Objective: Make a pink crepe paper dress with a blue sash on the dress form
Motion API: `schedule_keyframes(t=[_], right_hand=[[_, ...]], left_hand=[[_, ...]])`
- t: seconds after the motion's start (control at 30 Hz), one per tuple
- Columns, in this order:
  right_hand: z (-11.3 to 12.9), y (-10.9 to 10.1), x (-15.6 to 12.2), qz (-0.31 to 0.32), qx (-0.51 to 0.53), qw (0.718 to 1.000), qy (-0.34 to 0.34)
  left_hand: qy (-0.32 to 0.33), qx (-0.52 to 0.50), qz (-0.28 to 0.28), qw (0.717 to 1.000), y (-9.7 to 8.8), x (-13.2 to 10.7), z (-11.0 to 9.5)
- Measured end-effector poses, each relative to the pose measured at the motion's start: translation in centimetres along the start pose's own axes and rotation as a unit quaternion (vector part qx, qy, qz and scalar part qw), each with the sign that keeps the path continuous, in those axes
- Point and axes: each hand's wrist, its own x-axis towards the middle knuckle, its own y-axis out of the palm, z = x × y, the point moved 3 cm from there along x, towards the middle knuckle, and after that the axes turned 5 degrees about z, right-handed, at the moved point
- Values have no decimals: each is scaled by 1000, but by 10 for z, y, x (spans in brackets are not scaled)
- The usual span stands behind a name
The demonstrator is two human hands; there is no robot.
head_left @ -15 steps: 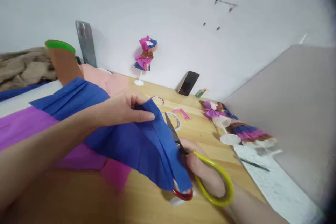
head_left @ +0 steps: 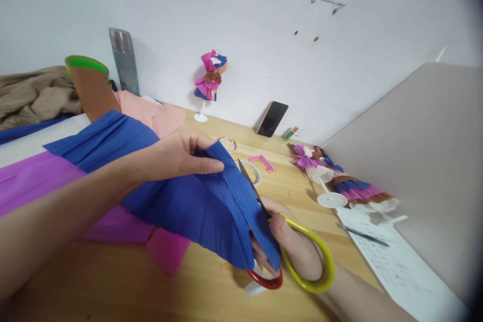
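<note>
My left hand [head_left: 184, 153] pinches the top edge of a pleated sheet of blue crepe paper [head_left: 196, 211], thumb in front. The paper trails leftward behind my forearm. My right hand [head_left: 298, 246] is closed on scissors [head_left: 307, 251] with one yellow and one red handle loop. One dark blade lies in front of the blue paper, pointing up and left; the other blade is hidden behind it. A slit runs up from the paper's lower edge, leaving a strip on the right beside the blade.
Magenta paper [head_left: 37, 181] and pink paper [head_left: 166, 118] lie at left. A brown paper roll [head_left: 94, 90] and bottle [head_left: 126, 60] stand behind. A phone [head_left: 272, 119] leans on the wall near a paper-dressed stand [head_left: 210, 78]. At right are another paper dress [head_left: 358, 188], written sheet [head_left: 403, 256] and pen [head_left: 366, 236].
The scissor blades have closed somewhat, and the slit in the blue paper gapes wider at its lower end. My left hand keeps its pinch in nearly the same place.
</note>
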Motion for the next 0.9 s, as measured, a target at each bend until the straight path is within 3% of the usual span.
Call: schedule_keyframes(t=[0.33,0.5,0.8,0.9], right_hand=[[-1,-2,-1,-9,-14,998,-52],[-6,-5,-1,8,-14,999,-44],[5,3,1,58,-14,997,-51],[2,1,0,46,-10,998,-43]], left_hand=[[-25,-24,3,999,1,0,-2],[-51,-46,-1,998,1,-1,0],[-67,-41,8,997,3,1,5],[-70,-58,11,996,4,1,5]])
